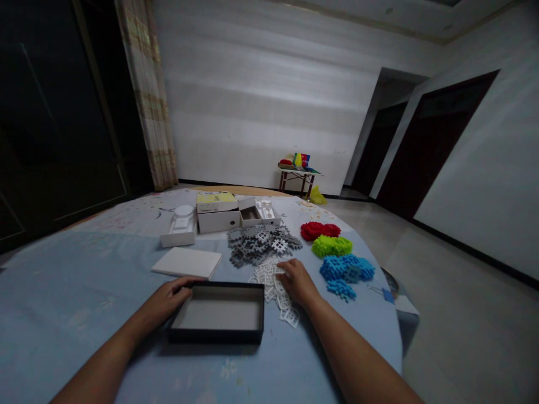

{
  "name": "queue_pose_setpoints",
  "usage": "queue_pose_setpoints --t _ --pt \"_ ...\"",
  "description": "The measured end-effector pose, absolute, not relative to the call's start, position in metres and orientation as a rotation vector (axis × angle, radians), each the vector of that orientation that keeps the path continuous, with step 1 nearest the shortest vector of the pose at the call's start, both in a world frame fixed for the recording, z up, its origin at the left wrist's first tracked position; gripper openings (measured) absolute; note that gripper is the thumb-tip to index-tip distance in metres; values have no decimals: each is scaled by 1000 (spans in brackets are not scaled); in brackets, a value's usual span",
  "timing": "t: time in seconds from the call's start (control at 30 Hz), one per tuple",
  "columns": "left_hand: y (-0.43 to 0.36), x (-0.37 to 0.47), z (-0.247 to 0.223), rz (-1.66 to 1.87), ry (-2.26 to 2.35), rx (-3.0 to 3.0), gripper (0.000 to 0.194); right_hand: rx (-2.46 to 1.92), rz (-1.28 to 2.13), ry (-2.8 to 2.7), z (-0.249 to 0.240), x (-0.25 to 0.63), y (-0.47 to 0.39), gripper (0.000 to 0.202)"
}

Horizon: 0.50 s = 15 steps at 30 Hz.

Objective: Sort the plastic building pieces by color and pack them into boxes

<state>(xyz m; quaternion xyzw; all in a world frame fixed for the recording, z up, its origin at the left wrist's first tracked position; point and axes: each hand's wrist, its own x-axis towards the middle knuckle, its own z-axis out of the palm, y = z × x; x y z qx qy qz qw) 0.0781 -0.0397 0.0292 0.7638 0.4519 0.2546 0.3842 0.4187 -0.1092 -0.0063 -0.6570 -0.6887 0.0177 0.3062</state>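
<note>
My left hand (174, 295) grips the far left corner of an open black box (217, 336), with its thumb over the rim. The box has a bare light grey inside and rests on the cloth before me. To its right, my right hand (298, 282) reaches over a heap of white square plastic pieces (269, 275). Its fingers are bent but apart, with the tips touching the heap; nothing held shows between them. Just beyond lies a larger pile of grey interlocking pieces (252, 245).
On the right lie red pieces (320, 230), green pieces (332, 246) and blue pieces (347, 267). A white flat lid or box (187, 262), a white tray (179, 233) and a yellow-topped box (217, 212) stand left and behind. The round table's edge (389, 320) curves along the right.
</note>
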Motion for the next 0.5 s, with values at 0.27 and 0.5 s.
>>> queue_pose_setpoints --t 0.27,0.5 --pt "-41 82 33 622 1163 1924 44 -1553 181 -1524 0 433 -107 24" --pt "-40 81 27 673 1093 1868 41 -1300 457 -1272 43 413 -105 33"
